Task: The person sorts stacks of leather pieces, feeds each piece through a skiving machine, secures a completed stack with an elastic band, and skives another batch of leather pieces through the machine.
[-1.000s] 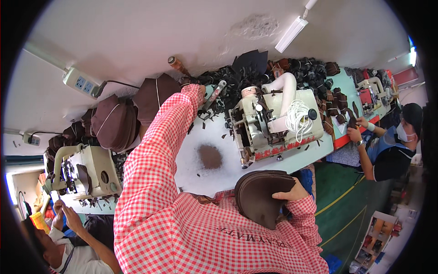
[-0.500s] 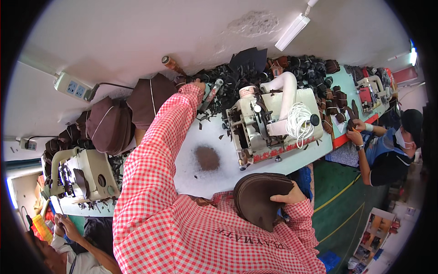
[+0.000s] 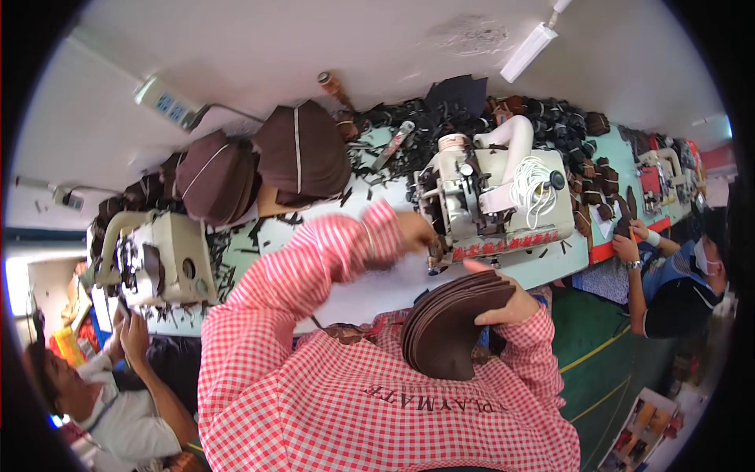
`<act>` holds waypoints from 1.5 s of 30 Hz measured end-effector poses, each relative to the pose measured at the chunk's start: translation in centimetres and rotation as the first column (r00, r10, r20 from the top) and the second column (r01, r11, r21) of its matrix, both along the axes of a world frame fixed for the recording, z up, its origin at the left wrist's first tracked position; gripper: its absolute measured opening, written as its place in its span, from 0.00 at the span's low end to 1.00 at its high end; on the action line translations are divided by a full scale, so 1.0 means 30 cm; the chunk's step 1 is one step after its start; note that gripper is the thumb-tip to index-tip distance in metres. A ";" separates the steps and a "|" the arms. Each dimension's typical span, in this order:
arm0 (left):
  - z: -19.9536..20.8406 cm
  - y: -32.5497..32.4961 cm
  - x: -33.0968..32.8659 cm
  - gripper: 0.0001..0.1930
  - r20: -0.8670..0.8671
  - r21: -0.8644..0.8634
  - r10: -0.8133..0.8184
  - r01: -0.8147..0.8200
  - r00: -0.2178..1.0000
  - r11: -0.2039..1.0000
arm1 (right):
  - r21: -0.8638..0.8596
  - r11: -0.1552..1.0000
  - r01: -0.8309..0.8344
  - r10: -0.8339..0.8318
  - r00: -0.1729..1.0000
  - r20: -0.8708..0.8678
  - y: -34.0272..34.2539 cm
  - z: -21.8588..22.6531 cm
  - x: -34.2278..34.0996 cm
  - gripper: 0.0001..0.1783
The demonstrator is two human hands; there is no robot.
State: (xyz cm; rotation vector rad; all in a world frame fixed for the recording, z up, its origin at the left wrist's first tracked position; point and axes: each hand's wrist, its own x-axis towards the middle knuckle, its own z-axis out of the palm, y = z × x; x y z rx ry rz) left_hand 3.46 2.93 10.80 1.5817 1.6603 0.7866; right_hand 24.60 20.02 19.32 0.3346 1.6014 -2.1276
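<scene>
A thick fan of dark brown leather pieces point(image 3: 444, 338) is gripped at its right edge by my right hand point(image 3: 507, 305), thumb across the top piece, close in front of my checked smock. My left hand point(image 3: 417, 234) is at the front left corner of a cream skiving machine point(image 3: 511, 200), near its working end. Motion blurs its fingers, so whether anything is between them does not show. White cord lies coiled over the machine's right side.
Two tied stacks of brown pieces point(image 3: 303, 153) stand at the back left of the pale bench point(image 3: 346, 295). Dark offcuts point(image 3: 393, 145) are heaped behind the machine. Another machine point(image 3: 157, 263) sits at left. One person works at each side, the right one point(image 3: 676, 275) handling brown pieces.
My left hand has come from the back of the bench toward me and rightward, to the machine's front corner. The right hand still holds the leather pieces. The view has shifted slightly.
</scene>
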 end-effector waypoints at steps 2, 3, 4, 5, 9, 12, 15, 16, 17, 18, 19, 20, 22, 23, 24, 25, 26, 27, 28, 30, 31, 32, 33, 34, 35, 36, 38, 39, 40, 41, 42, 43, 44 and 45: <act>0.090 -0.018 0.199 0.11 0.065 0.196 0.047 -0.058 0.997 0.979 | -0.027 0.995 -0.094 0.091 0.990 -0.108 -0.010 -0.002 -0.044 0.46; 0.121 -0.037 0.240 0.11 0.057 0.188 0.082 -0.091 0.995 0.978 | 0.001 0.986 -0.167 0.165 0.974 -0.154 -0.011 -0.035 -0.055 0.49; 0.153 -0.046 0.274 0.10 -0.030 0.283 0.196 -0.180 0.980 0.942 | 0.034 0.972 -0.233 0.235 0.952 -0.197 -0.008 -0.056 -0.059 0.51; 0.171 -0.053 0.304 0.10 -0.106 0.380 0.312 -0.251 0.944 0.890 | 0.109 0.970 -0.219 0.240 0.939 -0.245 -0.009 -0.067 -0.057 0.46; 0.138 -0.074 0.407 0.04 0.228 0.547 0.495 -0.531 0.839 0.647 | -0.044 0.949 -0.313 0.303 0.941 -0.152 0.007 -0.079 -0.051 0.31; 0.097 -0.107 0.476 0.19 0.964 -0.066 0.252 -0.845 0.084 0.531 | 0.055 0.927 -0.370 0.373 0.925 -0.073 0.007 -0.088 -0.030 0.26; 0.052 -0.113 0.563 0.28 0.854 -0.446 0.484 -0.747 -0.190 0.493 | 0.047 0.968 -0.245 0.249 0.955 -0.160 0.049 -0.112 0.015 0.26; 0.055 -0.145 0.599 0.28 0.846 -0.458 0.495 -0.744 -0.197 0.487 | 0.035 0.988 -0.148 0.151 0.976 -0.154 0.068 -0.118 0.031 0.26; 0.061 -0.190 0.635 0.29 0.957 -0.273 0.089 -0.757 -0.275 0.593 | 0.021 0.989 -0.148 0.150 0.977 -0.149 0.085 -0.132 0.044 0.26; 0.068 -0.215 0.672 0.30 0.885 -0.062 -0.336 -0.797 -0.323 0.601 | 0.181 0.968 -0.174 0.211 0.954 -0.212 0.091 -0.147 0.056 0.27; 0.110 -0.189 0.684 0.30 0.885 -0.075 -0.331 -0.804 -0.326 0.590 | 0.339 0.922 -0.186 0.283 0.921 -0.266 0.093 -0.170 0.072 0.28; 0.156 -0.152 0.681 0.34 0.960 -0.128 -0.134 -0.808 -0.247 0.576 | 0.488 0.854 -0.179 0.361 0.881 -0.307 0.091 -0.198 0.090 0.29; 0.249 -0.055 0.722 0.43 0.950 -0.101 0.302 -0.837 0.079 0.537 | 0.848 0.267 -0.458 0.662 0.726 0.184 -0.017 -0.175 0.087 0.35; 0.357 0.003 0.756 0.43 0.836 -0.210 0.498 -0.704 0.230 0.678 | 0.825 0.325 -0.463 0.791 0.611 0.032 -0.009 -0.226 0.067 0.30; 0.428 0.036 0.806 0.42 0.681 -0.352 0.610 -0.549 0.405 0.758 | 0.794 0.372 -0.481 0.873 0.471 -0.124 0.010 -0.282 0.066 0.27; 0.421 0.006 0.867 0.38 0.486 -0.249 0.687 -0.668 0.540 0.701 | 0.536 0.695 -0.480 0.676 0.690 -0.258 0.030 -0.236 0.044 0.35; 0.397 -0.048 0.918 0.34 0.251 -0.121 0.754 -0.753 0.607 0.647 | 0.523 0.680 -0.514 0.548 0.830 0.104 0.044 -0.177 0.045 0.34; 0.333 -0.116 0.939 0.29 0.382 -0.210 0.787 -0.784 0.484 0.584 | 0.588 0.759 -0.280 0.363 0.931 -0.026 0.165 -0.442 0.072 0.33; 0.231 -0.201 0.988 0.27 0.524 -0.520 0.846 -0.749 0.101 0.411 | 0.001 0.980 -0.201 0.198 0.969 0.148 0.117 -0.158 0.049 0.31; -0.017 -0.290 1.082 0.25 0.766 -0.554 0.553 -0.773 -0.328 0.310 | 0.026 0.989 -0.148 0.140 0.971 0.192 0.144 -0.185 0.063 0.27; -0.094 -0.233 1.110 0.25 0.722 -0.473 0.632 -0.868 -0.282 0.153 | 0.073 0.979 -0.191 0.192 0.981 -0.012 0.127 -0.217 0.061 0.28; -0.152 -0.147 1.121 0.25 0.649 -0.371 0.710 -0.928 -0.274 -0.019 | 0.095 0.965 -0.246 0.252 0.966 -0.057 0.103 -0.199 0.044 0.29; -0.181 -0.116 1.132 0.24 0.747 -0.454 0.580 -0.886 -0.325 0.088 | 0.059 0.954 -0.293 0.293 0.956 0.002 0.087 -0.206 0.037 0.30; -0.199 -0.105 1.146 0.23 0.820 -0.501 0.430 -0.837 -0.377 0.220 | 0.025 0.945 -0.327 0.325 0.943 0.068 0.072 -0.214 0.031 0.30; -0.193 -0.099 1.161 0.23 0.818 -0.506 0.403 -0.847 -0.411 0.164 | 0.023 0.921 -0.389 0.386 0.919 0.076 0.052 -0.255 0.018 0.30; -0.160 -0.090 1.163 0.23 0.836 -0.497 0.305 -0.865 -0.456 0.070 | 0.141 0.860 -0.490 0.487 0.871 0.061 0.038 -0.309 0.009 0.30; -0.172 -0.106 1.215 0.23 0.847 -0.502 0.160 -0.862 -0.507 -0.071 | 0.259 0.738 -0.623 0.629 0.775 0.070 -0.026 -0.367 0.006 0.29; -0.207 -0.139 1.243 0.23 0.795 -0.517 0.230 -0.825 -0.562 -0.229 | 0.443 0.600 -0.666 0.739 0.673 0.011 -0.070 -0.379 0.014 0.29; -0.248 -0.179 1.275 0.23 0.727 -0.510 0.289 -0.772 -0.622 -0.380 | 0.613 0.447 -0.652 0.836 0.548 -0.028 -0.121 -0.386 0.027 0.29; -0.295 -0.222 1.327 0.23 0.658 -0.520 0.319 -0.718 -0.682 -0.463 | 0.567 0.543 -0.619 0.720 0.691 0.066 -0.163 -0.383 0.070 0.30; -0.352 -0.266 1.396 0.22 0.580 -0.525 0.336 -0.656 -0.742 -0.542 | 0.528 0.564 -0.634 0.713 0.697 0.074 -0.165 -0.408 0.075 0.28; -0.455 -0.304 1.480 0.24 0.502 -0.569 0.270 -0.549 -0.822 -0.613 | 0.430 0.581 -0.691 0.713 0.687 0.140 -0.159 -0.428 0.072 0.26; -0.547 -0.343 1.557 0.25 0.418 -0.603 0.202 -0.437 -0.886 -0.668 | 0.327 0.601 -0.729 0.707 0.676 0.207 -0.150 -0.441 0.073 0.24; -0.587 -0.390 1.602 0.25 0.473 -0.631 0.030 -0.363 -0.880 -0.685 | 0.333 0.587 -0.738 0.714 0.665 0.217 -0.144 -0.445 0.084 0.24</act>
